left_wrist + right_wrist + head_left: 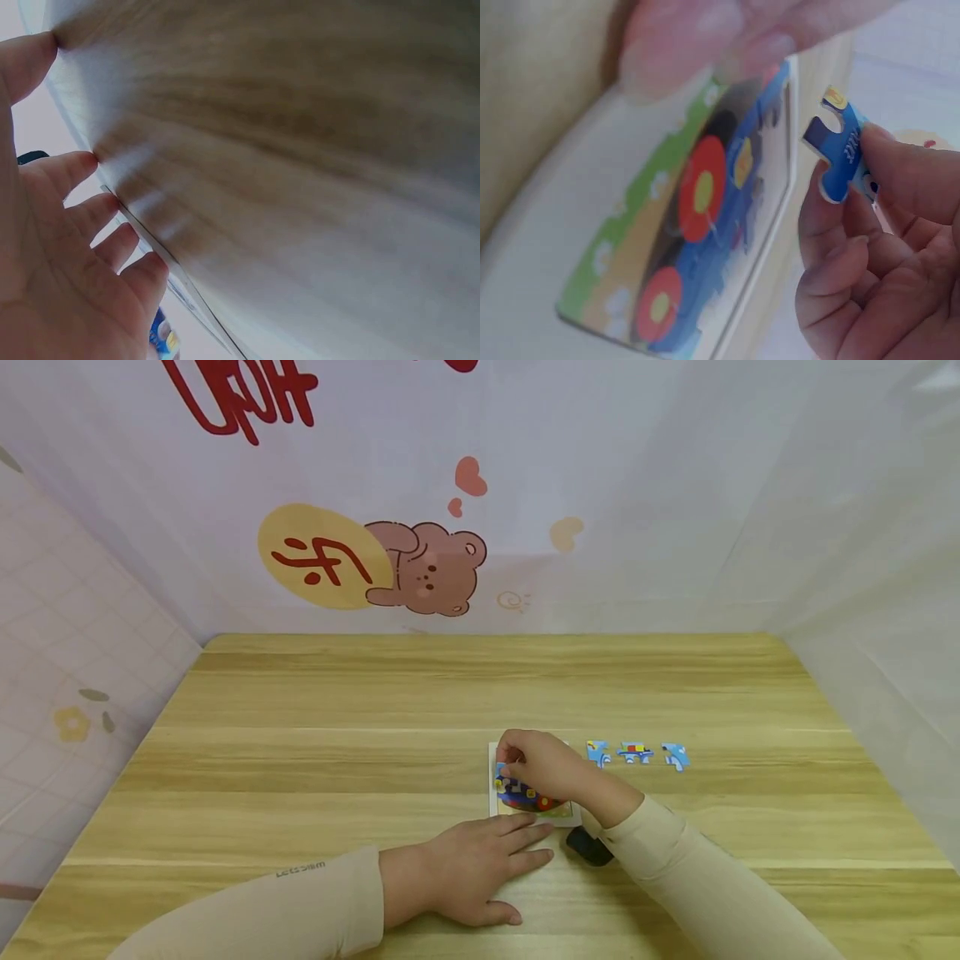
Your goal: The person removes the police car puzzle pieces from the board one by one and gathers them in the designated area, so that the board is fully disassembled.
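Just right of the head view's lower centre, the right hand [551, 768] pinches a blue, knob-edged jigsaw piece [838, 166] over the flat, white-rimmed puzzle board [492, 797] — its picture a red-wheeled vehicle. The left hand [474, 870], fingers straight, rests at the board's lower edge on wood-grained tabletop [337, 693]; three notched loose pieces [637, 753] lie farther right.

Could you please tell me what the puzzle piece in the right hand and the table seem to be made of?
The puzzle piece seems to be printed cardboard, perhaps thin wood: smooth coloured face, pale cut edge. The table looks like wood or wood-effect laminate, smooth with a soft sheen; its streaky grain fits either.
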The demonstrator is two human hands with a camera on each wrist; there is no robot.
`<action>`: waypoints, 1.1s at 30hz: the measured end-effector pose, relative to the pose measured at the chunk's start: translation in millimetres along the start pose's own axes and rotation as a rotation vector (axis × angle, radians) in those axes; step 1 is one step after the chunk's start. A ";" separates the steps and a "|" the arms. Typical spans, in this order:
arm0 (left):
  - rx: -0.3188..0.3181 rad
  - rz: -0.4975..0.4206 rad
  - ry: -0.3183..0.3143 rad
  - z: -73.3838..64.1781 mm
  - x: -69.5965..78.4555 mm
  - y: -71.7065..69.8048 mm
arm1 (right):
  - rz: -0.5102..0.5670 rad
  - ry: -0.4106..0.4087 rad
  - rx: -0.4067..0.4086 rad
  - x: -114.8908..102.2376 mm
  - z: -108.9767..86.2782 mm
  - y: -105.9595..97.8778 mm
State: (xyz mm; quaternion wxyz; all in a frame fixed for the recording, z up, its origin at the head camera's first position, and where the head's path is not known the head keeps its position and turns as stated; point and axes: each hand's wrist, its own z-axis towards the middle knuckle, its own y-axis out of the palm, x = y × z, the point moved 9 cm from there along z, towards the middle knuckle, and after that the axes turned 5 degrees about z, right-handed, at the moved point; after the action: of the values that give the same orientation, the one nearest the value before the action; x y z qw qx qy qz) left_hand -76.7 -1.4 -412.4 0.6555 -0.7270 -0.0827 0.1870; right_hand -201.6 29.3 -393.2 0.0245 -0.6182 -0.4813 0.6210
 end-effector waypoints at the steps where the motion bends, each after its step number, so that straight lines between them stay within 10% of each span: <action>1: -0.001 -0.003 0.000 0.3 -0.1 -0.4 | 0.011 -0.011 0.010 -0.8 -0.9 -2.6; 33: -0.070 -0.054 -0.019 0.9 -0.5 1.4 | 0.107 -0.021 0.170 33.8 -39.4 -58.1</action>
State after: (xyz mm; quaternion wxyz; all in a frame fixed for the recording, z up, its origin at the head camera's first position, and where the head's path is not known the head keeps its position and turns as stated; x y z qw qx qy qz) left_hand -77.7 -0.9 -413.7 0.6336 -0.7452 -0.1148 0.1731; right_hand -211.1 103.9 -372.9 0.0386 -0.6321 -0.3933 0.6666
